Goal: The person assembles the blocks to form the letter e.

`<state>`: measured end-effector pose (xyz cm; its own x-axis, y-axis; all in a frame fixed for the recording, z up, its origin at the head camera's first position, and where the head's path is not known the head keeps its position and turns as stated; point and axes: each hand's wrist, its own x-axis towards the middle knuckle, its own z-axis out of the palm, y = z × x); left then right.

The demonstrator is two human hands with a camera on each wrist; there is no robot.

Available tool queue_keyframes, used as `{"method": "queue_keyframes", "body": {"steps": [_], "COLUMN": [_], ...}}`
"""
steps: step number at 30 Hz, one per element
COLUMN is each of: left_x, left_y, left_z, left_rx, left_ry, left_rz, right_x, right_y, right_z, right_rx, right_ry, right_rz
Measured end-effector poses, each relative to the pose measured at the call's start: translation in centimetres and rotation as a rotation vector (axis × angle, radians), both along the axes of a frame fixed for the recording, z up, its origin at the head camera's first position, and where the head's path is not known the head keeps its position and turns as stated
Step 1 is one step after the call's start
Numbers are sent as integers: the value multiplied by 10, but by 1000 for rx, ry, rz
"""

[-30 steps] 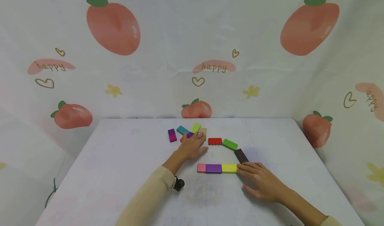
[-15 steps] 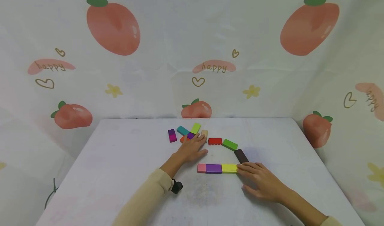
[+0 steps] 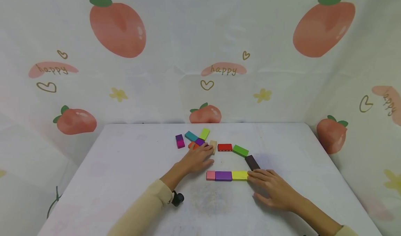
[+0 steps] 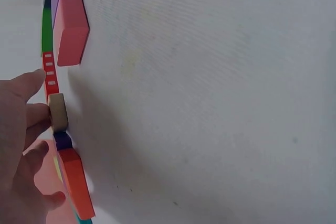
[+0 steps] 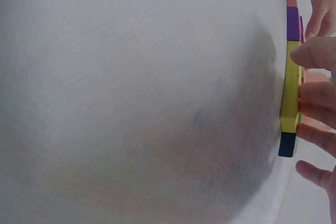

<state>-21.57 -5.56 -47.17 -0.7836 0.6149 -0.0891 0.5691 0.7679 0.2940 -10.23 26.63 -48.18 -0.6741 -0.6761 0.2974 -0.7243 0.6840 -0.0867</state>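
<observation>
In the head view, my left hand [image 3: 197,158] reaches to a wooden block [image 3: 213,146], its fingertips touching the block with the fingers extended. The left wrist view shows this pale block [image 4: 59,113] end-on between a red block [image 4: 50,74] and a purple one [image 4: 63,140]. My right hand [image 3: 274,190] rests at the right end of a yellow block [image 3: 239,175], fingers stretched out and partly covering that end. A purple block [image 3: 223,176] and a pink block [image 3: 210,175] continue this straight row leftward.
A red block [image 3: 225,147], a green block [image 3: 240,150] and a dark brown block [image 3: 252,162] curve down toward my right hand. Behind my left hand lie teal [image 3: 191,136], lime [image 3: 205,134] and orange [image 3: 192,145] blocks, plus a purple-and-magenta piece [image 3: 180,142].
The wooden block has slid toward me, beside the red block's left end. My left hand has drawn back with it, nearer and slightly left. My right hand has stayed put.
</observation>
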Motion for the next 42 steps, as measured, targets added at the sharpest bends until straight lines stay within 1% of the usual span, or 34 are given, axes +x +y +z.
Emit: {"method": "queue_keyframes", "body": {"steps": [6,11,15,18,28,32,42], "left_x": [1,-2,-6,-9,-13,-14,-18], "left_y": [-5,-8,-12,-15,-17,-17,-17], "left_z": [-2,-3,-4,-3,-5,-5,-4], "left_rx": [47,99,155,176,238,245,250], "left_ry": [89,132,118,97,97,99,97], "left_rz": [-47,-80,-77,-76,-102,-112,-133], "right_x": [0,1,1,1,1,1,0], "right_y": [0,0,-1,-1,-2,-1,-1], "right_z": [0,0,1,1,3,3,2], "right_rx": [3,6,2,-1,12,9,6], "right_ry": [-5,-4,-5,-4,-33,-34,-3], "right_rz": [-3,-5,-3,-1,-19,-16,-2]}}
